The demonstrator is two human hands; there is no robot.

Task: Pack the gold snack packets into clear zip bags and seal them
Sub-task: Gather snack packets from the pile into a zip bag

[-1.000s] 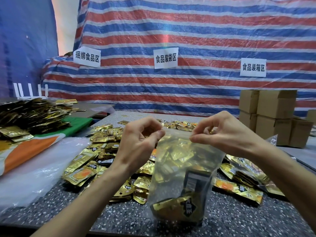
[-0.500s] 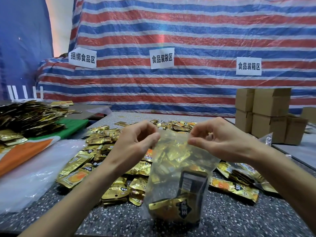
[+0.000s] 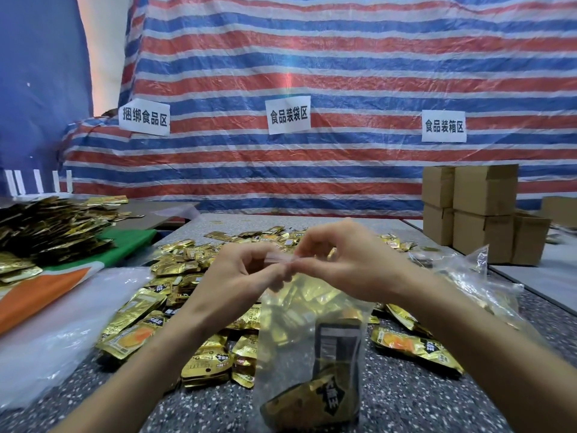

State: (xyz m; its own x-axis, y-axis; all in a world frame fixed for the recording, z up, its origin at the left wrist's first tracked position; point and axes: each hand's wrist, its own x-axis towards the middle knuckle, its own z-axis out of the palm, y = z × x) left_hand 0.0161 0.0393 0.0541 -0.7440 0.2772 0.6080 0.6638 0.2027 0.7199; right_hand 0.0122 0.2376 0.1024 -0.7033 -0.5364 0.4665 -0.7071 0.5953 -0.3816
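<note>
1. A striped tarp is hung behind the work area.
2. A speckled table is laid out below it, and boxes are stacked at its far right.
3. Loose gold packets are heaped across the table's middle and left.
4. A clear bag, part filled with packets, is stood upright at the front centre, its mouth uppermost.
5. The mouth is held up between both hands. The left hand and right hand are each closed in a pinch on it, fingertips almost meeting.
6. Three white signs are fixed to the tarp: 捆绑食品区 at left, 食品装袋区 in the middle, 食品装箱区 at right.
7. The zip strip is seen running left to right between the fingertips, level with the table edge. Neither hand is nearer, as both are on it. Sealing would likely be done by pressing outward along that axis. How much is already closed cannot be told.
8. Black panels with pale characters are printed on the packets, but they cannot be read.
</note>
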